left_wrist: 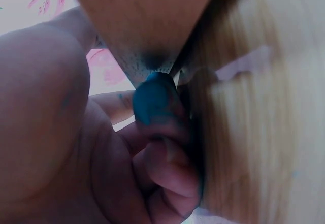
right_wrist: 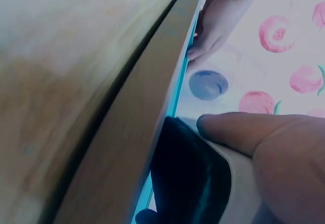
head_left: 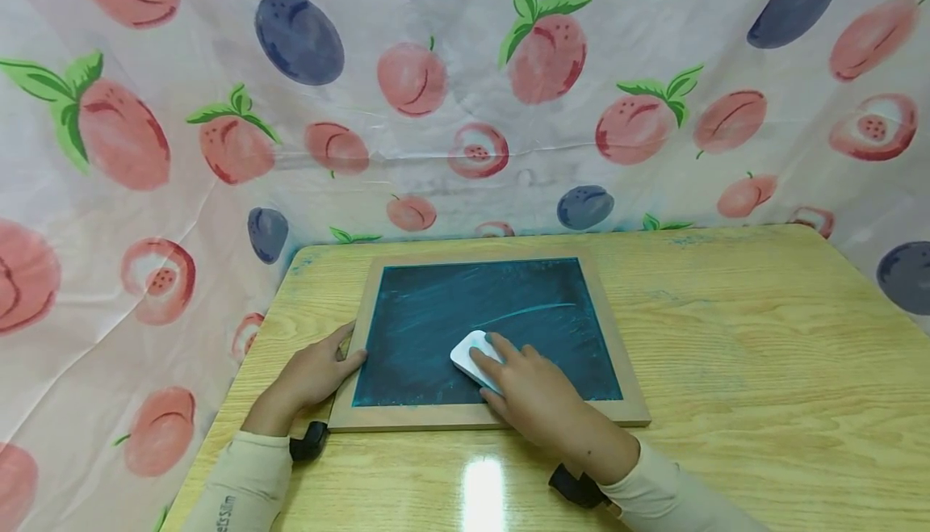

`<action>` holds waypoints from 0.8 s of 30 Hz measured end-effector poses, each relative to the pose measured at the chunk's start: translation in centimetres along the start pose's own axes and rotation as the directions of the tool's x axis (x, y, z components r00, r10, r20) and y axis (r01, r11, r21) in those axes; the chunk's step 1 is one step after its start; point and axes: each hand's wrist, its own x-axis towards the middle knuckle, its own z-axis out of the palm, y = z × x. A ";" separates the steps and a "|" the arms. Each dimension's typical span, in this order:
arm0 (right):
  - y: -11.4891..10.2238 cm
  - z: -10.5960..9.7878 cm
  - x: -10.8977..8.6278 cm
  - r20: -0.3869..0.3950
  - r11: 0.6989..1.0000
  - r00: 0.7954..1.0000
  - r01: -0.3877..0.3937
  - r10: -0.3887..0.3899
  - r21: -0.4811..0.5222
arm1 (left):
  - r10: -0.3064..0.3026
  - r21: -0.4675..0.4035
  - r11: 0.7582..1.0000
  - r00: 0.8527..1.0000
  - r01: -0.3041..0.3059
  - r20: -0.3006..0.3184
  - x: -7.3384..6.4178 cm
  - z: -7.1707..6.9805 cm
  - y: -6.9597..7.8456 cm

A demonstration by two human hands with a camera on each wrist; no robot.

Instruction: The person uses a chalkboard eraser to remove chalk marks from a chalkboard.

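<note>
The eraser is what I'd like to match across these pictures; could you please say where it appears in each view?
Head: the eraser is below centre, held by the right hand.
Left wrist: not in it.
Right wrist: lower middle, its dark underside showing.
Shared landmark: the wooden frame, in all three.

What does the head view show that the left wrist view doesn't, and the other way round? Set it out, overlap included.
Only the head view: the chalkboard's dark surface with its chalky streaks, and the right hand holding a white eraser on it.

Only the left wrist view: blue smears on a fingertip close to the board's edge.

Both: the left hand, the board's wooden frame, the wood-grained table and the fruit-print cloth.
</note>
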 end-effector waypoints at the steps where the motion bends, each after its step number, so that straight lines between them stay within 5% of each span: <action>1: 0.1 0.0 0.0 -0.004 1.000 1.000 -0.006 0.006 -0.007 | -0.001 -0.002 1.000 1.000 0.001 0.002 0.0 0.0 0.0; 15: 4.8 -1.3 0.1 -0.101 0.991 0.988 -0.120 0.113 -0.060 | -0.010 -0.016 1.000 1.000 0.011 0.010 0.1 0.0 -0.1; 24: 5.2 -1.5 0.3 -0.090 0.991 0.989 -0.121 0.116 -0.055 | -0.011 0.001 1.000 1.000 0.011 0.006 0.0 -0.2 0.2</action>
